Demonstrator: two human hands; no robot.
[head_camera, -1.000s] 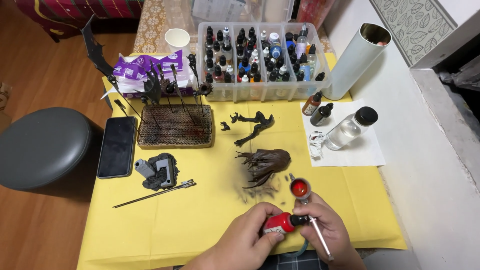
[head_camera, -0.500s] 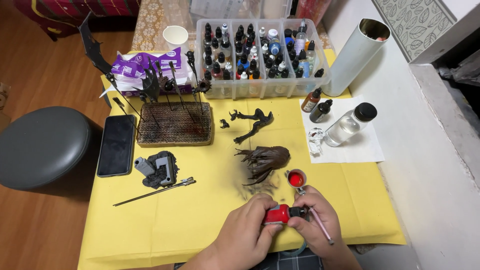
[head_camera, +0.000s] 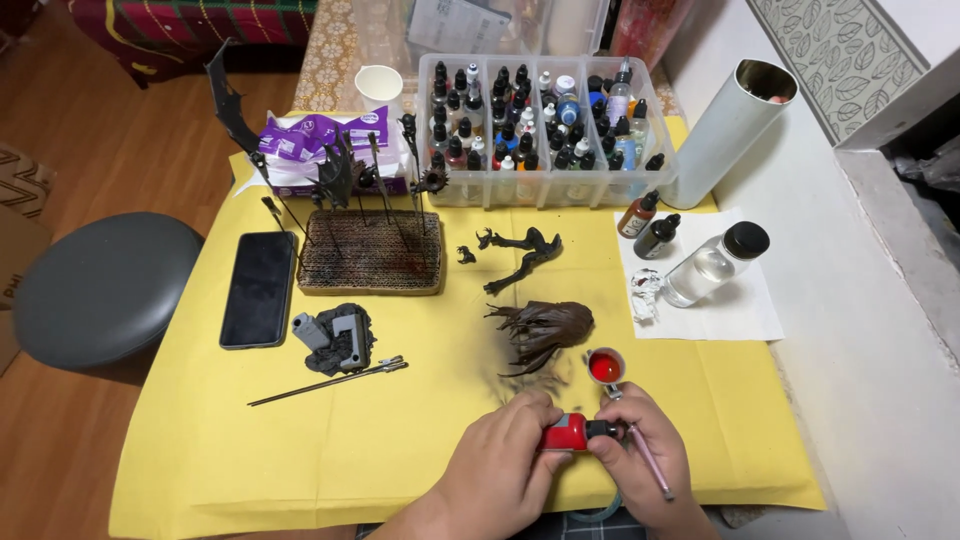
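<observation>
Hands at the near edge of the yellow table cover (head_camera: 300, 440), meeting over a small red paint bottle (head_camera: 566, 433). Left hand (head_camera: 497, 470) wrapped around the bottle's red body; right hand (head_camera: 645, 450) pinching its dark cap end, with a thin pinkish tool (head_camera: 650, 468) slanting out between the fingers toward the near right corner. Just beyond the right hand, a small cup of red paint (head_camera: 605, 366). Beside that, toward the middle of the cover, a dark brown hair-like model part (head_camera: 545, 330), and farther in, a black winged piece (head_camera: 525, 250). Left of middle, a cardboard block (head_camera: 370, 265) stuck with skewers holding dark parts, a grey clamp-like piece (head_camera: 335, 338), a long thin rod (head_camera: 325, 378), and a black phone (head_camera: 259, 288) near the left edge. Along the far edge, a clear compartment box (head_camera: 540, 125) packed with dropper bottles, a white paper cup (head_camera: 380, 85), a purple-and-white pack (head_camera: 320, 145). At the right edge, a white sheet (head_camera: 745, 310) carrying two small bottles (head_camera: 647, 225) and a clear bottle with a black cap (head_camera: 715, 265) lying on its side; a white tube (head_camera: 730, 130) leaning at the far right corner.
</observation>
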